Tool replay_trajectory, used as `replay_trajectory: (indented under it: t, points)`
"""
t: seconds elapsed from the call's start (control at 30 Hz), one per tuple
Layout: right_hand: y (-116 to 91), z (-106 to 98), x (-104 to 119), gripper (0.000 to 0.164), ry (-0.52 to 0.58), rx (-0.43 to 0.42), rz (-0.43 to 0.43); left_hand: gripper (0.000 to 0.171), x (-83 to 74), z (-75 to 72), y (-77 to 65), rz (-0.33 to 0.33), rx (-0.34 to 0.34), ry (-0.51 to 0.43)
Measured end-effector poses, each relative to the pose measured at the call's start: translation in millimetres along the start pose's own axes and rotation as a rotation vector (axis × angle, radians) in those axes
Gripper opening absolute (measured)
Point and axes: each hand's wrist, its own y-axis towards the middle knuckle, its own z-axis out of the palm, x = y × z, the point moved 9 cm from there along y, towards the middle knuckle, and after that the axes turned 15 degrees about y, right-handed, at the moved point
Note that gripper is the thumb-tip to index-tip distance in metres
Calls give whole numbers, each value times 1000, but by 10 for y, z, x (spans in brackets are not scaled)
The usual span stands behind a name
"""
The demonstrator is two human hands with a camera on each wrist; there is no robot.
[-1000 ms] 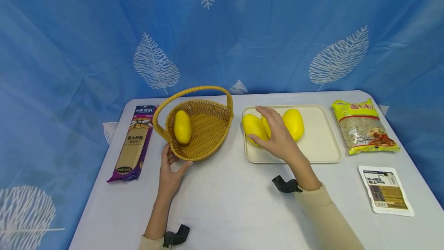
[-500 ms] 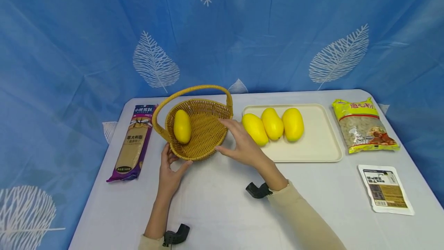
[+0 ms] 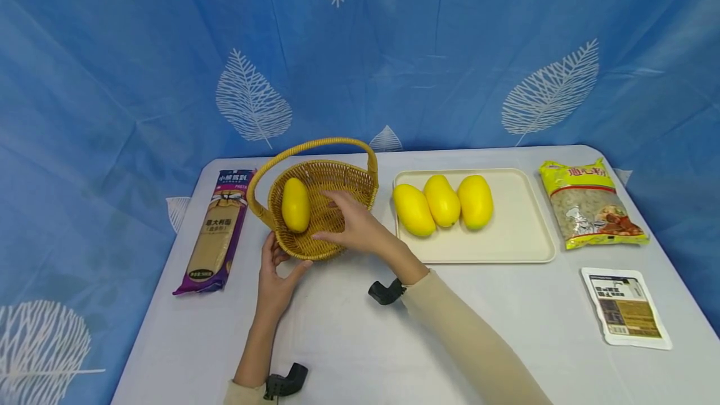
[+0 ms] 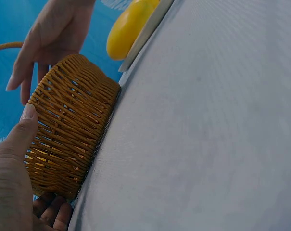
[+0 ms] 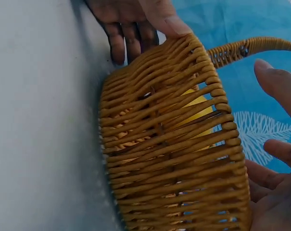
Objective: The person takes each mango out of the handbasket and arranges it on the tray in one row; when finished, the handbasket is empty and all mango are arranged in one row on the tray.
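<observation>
A brown wicker basket (image 3: 337,205) with a tall arched handle stands left of the table's middle. One yellow mango (image 3: 295,205) lies inside it, at the left. My left hand (image 3: 275,280) holds the basket's near left side; in the left wrist view its thumb is on the rim and its fingers lie against the wall (image 4: 70,125). Over the basket's opening, right of the mango, hovers my right hand (image 3: 357,224), thumb and fingers spread with nothing between them. Three more mangoes (image 3: 442,200) lie side by side in a cream tray (image 3: 517,217).
A purple pack of spaghetti (image 3: 216,230) lies left of the basket. Right of the tray are a yellow bag of macaroni (image 3: 590,205) and a flat white packet (image 3: 625,308). Behind the white-covered table (image 3: 360,342) hangs a blue leaf-print cloth (image 3: 427,49).
My right hand has moved left from above the mangoes in the tray to above the basket, carrying nothing. The left hand, basket and mangoes have stayed put.
</observation>
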Motion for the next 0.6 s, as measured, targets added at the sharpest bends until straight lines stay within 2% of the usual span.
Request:
replay_trajectory:
  t: [0.23, 0.47, 0.6]
  points:
    - [224, 108, -61, 97, 36, 79, 99, 87, -21, -12, -1, 10, -4, -18]
    - [357, 177, -168, 103, 92, 120, 204, 92, 332, 72, 52, 6, -19, -7]
    - [401, 213, -232, 105, 103, 140, 265, 92, 300, 67, 52, -24, -5, -3]
